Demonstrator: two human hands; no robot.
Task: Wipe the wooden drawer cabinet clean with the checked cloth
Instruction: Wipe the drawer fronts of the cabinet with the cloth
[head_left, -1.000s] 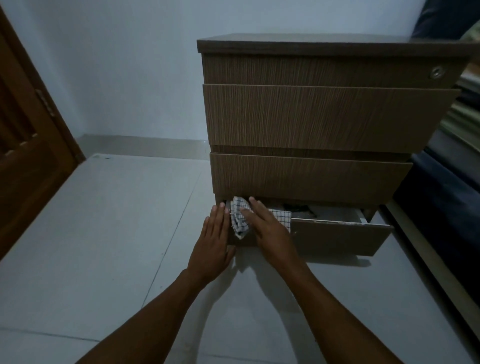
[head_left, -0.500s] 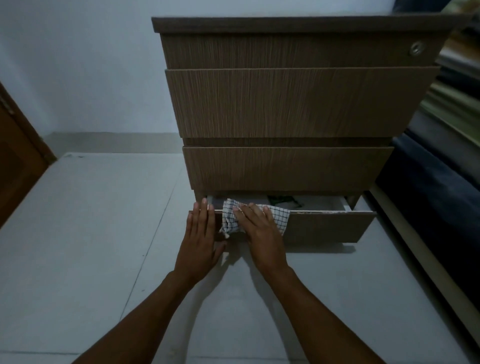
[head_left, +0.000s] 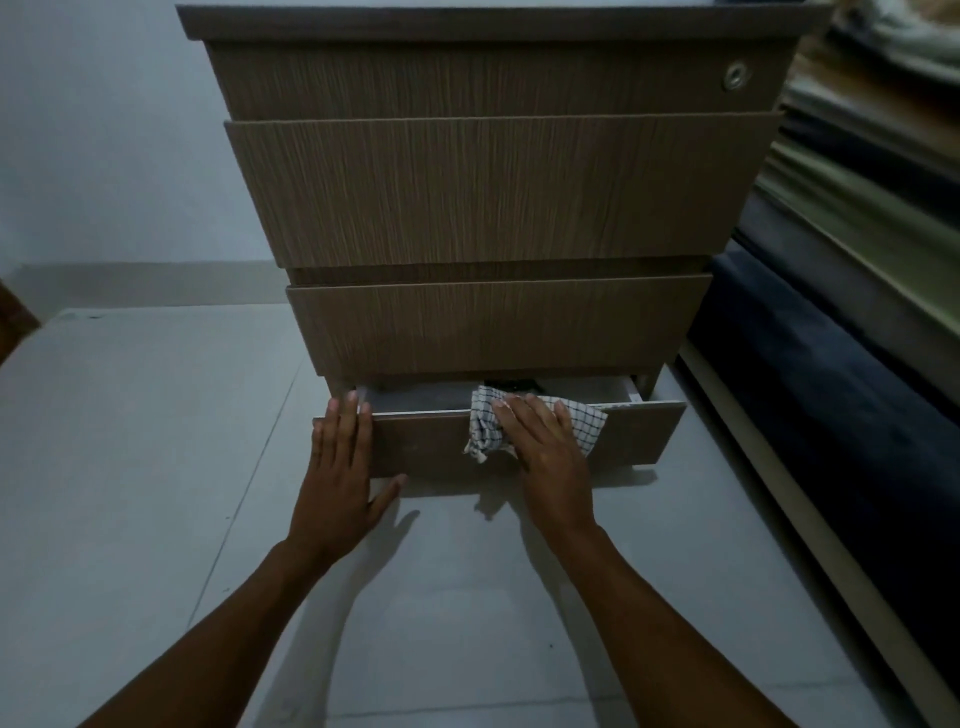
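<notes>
The wooden drawer cabinet (head_left: 493, 187) stands on the floor in front of me, with its bottom drawer (head_left: 431, 441) pulled partly out. My right hand (head_left: 545, 447) lies flat on the white checked cloth (head_left: 584, 423) and presses it against the drawer's front and top edge, near the middle. My left hand (head_left: 340, 467) rests flat with fingers spread on the drawer's left end. A dark item lies inside the drawer, mostly hidden.
A pale tiled floor (head_left: 145, 441) spreads left of and in front of the cabinet. A dark blue mattress or sofa edge (head_left: 831, 415) runs close along the cabinet's right side. A pale wall (head_left: 104, 156) stands behind. A lock (head_left: 737, 77) sits on the top drawer.
My right hand has slid the cloth rightward along the drawer front, from its left end to near the middle. My left hand stays at the left end. The view has shifted closer.
</notes>
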